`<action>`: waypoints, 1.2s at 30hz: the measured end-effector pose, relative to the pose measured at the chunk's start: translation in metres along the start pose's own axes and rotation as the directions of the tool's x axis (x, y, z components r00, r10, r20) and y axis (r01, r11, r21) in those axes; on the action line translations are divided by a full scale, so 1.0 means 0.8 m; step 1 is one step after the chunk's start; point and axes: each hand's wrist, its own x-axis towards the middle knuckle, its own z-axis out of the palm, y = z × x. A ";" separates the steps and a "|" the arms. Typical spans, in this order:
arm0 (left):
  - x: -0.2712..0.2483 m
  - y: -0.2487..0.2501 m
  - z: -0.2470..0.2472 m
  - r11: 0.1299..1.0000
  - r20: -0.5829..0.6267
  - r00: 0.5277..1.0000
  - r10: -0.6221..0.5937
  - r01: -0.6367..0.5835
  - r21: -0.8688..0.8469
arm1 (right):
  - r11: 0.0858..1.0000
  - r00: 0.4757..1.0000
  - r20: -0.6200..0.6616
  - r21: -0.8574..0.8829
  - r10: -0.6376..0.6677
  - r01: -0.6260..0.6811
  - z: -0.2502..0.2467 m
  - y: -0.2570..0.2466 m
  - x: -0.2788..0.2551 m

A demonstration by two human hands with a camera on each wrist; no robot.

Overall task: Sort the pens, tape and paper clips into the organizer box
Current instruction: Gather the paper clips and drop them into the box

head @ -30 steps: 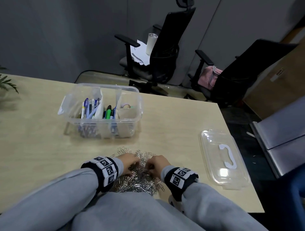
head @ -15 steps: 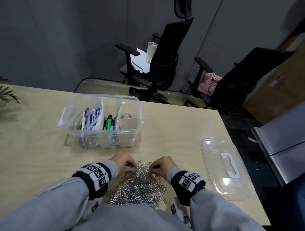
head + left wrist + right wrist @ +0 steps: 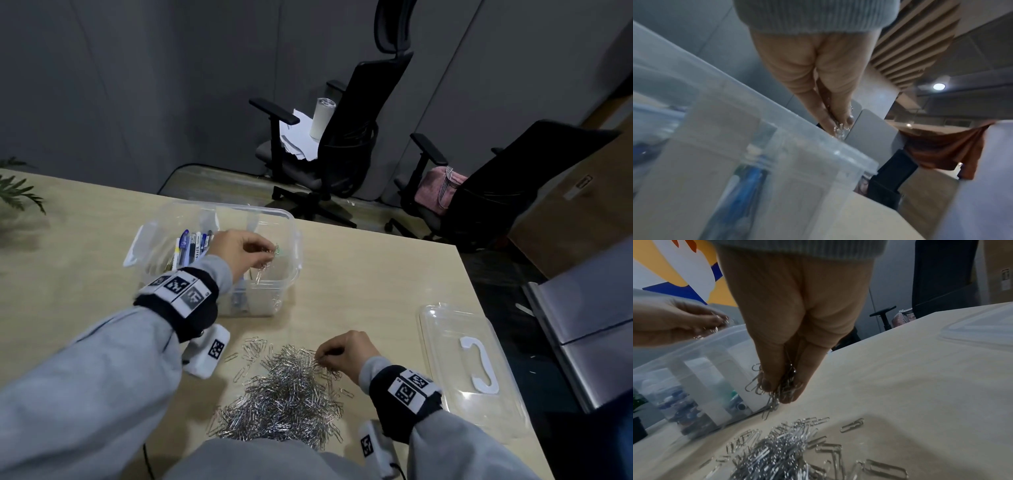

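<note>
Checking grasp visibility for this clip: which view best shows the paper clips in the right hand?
The right wrist view: the bunch of paper clips hangs pinched in the right hand. The head view shows that hand's back on the pile; the left wrist view misses it.

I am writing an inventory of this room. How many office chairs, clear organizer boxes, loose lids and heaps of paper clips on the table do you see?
Office chairs: 2
Organizer box: 1
Loose lid: 1
Heap of paper clips: 1
Total: 5
</note>
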 end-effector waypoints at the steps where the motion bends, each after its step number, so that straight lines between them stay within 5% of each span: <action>1: 0.003 -0.004 0.005 0.999 0.011 1.000 -0.017 0.017 0.046 | 1.000 1.000 -0.014 0.022 -0.002 0.002 -0.003 -0.002 -0.002; 5: 0.012 -0.024 0.017 0.942 0.062 0.996 -0.068 0.044 0.332 | 0.986 0.996 -0.091 0.163 -0.015 0.030 -0.022 -0.023 -0.006; 11: 0.011 -0.026 0.012 0.920 0.121 0.992 -0.033 -0.017 0.392 | 0.923 0.970 -0.231 0.353 -0.076 0.156 -0.059 -0.097 0.025; 16: 0.012 -0.026 0.011 0.938 0.146 0.989 -0.026 -0.026 0.345 | 0.966 0.923 -0.330 0.092 -0.200 0.242 -0.076 -0.158 0.083; 20: 0.012 -0.030 0.008 0.959 0.056 0.998 -0.021 0.004 0.284 | 0.974 0.959 -0.229 -0.191 -0.168 0.125 -0.063 -0.173 0.111; 26: 0.004 -0.020 0.009 0.914 0.036 0.999 0.037 -0.048 0.404 | 0.934 0.977 -0.096 -0.326 -0.188 0.148 -0.051 -0.185 0.113; 32: 0.004 -0.023 0.010 0.952 0.023 0.999 0.028 -0.034 0.303 | 0.983 0.968 -0.187 -0.111 -0.165 0.146 -0.047 -0.178 0.110; 36: 0.002 -0.029 0.013 0.967 -0.046 0.998 0.034 -0.021 0.255 | 0.972 0.894 -0.418 0.091 -0.162 0.218 -0.042 -0.156 0.104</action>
